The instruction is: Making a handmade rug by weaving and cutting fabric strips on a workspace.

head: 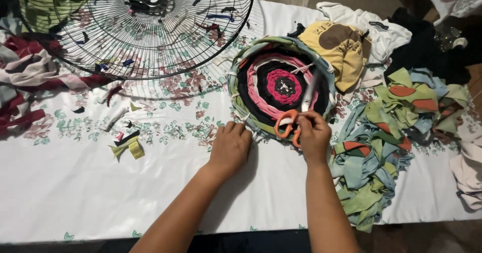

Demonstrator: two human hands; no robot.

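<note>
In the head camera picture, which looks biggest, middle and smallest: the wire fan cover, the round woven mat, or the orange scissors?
1. wire fan cover, biggest, though partly cut off
2. round woven mat
3. orange scissors, smallest, in the right hand

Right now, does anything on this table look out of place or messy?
Yes. Small fabric scraps lie scattered over the floral tablecloth, and a wire fan guard sits among the sewing things. The woven round mat itself looks tidy.

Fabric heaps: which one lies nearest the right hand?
The green, blue and orange strip pile, right beside the right hand; the red-and-white heap lies far left.
</note>
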